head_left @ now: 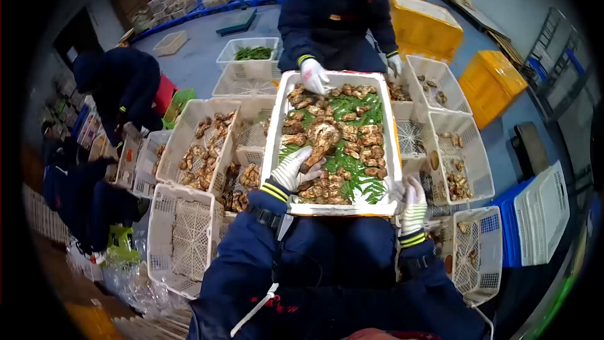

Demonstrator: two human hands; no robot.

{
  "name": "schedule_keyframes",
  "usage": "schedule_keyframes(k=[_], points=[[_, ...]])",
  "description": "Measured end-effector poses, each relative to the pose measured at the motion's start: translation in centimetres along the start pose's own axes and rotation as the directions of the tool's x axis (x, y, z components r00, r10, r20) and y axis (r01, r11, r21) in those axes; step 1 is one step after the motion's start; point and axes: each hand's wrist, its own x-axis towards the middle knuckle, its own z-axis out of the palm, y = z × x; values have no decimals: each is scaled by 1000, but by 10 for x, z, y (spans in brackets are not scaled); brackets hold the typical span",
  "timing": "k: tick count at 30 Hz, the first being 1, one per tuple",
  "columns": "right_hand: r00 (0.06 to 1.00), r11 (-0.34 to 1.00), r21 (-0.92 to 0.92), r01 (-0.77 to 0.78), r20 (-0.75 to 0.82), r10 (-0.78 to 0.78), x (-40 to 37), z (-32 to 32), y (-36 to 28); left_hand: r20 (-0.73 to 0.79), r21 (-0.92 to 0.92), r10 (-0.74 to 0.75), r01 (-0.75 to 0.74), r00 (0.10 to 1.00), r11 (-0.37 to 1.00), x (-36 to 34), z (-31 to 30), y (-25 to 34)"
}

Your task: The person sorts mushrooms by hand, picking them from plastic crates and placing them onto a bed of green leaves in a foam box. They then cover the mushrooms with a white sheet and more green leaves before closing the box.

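Note:
A white foam box (269,151) lies across my lap, holding rows of brown mushrooms and green fern leaves (371,190). My left hand (294,169), in a striped white glove, is closed round the stem of a large mushroom (324,138) above the middle of the box. My right hand (412,204), gloved alike, is beside the box's near right corner; its fingers are stretched and hold nothing that I can see. At the far left corner of the box, a co-worker's gloved hand (313,77) reaches over the mushrooms.
Plastic baskets stand on both sides, many with mushrooms, such as the left basket (165,157) and the right basket (481,173). A co-worker (333,19) sits opposite. Yellow boxes (491,88) stand at the right. Another person (135,82) bends over at the left.

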Motion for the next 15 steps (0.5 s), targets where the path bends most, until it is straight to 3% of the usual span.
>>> schedule_keyframes(k=[2, 4, 5, 7, 9, 10, 11, 15], points=[[977, 992, -117, -48, 199, 71, -9, 53, -35, -26, -22, 114, -115, 993, 993, -8, 12, -25], [922, 998, 51, -23, 387, 2, -11, 84, 0, -6, -75, 164, -164, 987, 984, -6, 21, -46], [878, 989, -15, -150, 457, 140, -8, 106, 12, 69, -94, 238, -231, 969, 968, 7, 6, -65], [802, 934, -13, -356, 508, 313, -21, 133, 3, -3, -67, 345, -344, 939, 936, -15, 45, -77], [853, 918, 127, -376, 434, 290, -38, 150, 6, -11, 11, 316, -316, 949, 949, -23, 47, -86], [882, 976, 25, -217, 434, 185, -32, 146, 47, -106, 51, 284, -280, 953, 959, -29, 48, -92], [823, 926, -5, -377, 458, 337, -37, 145, 27, -152, 66, 289, -283, 945, 957, -29, 44, -95], [834, 953, 121, -276, 523, 175, -41, 154, 14, -206, 30, 376, -379, 903, 925, -35, 55, -98]])
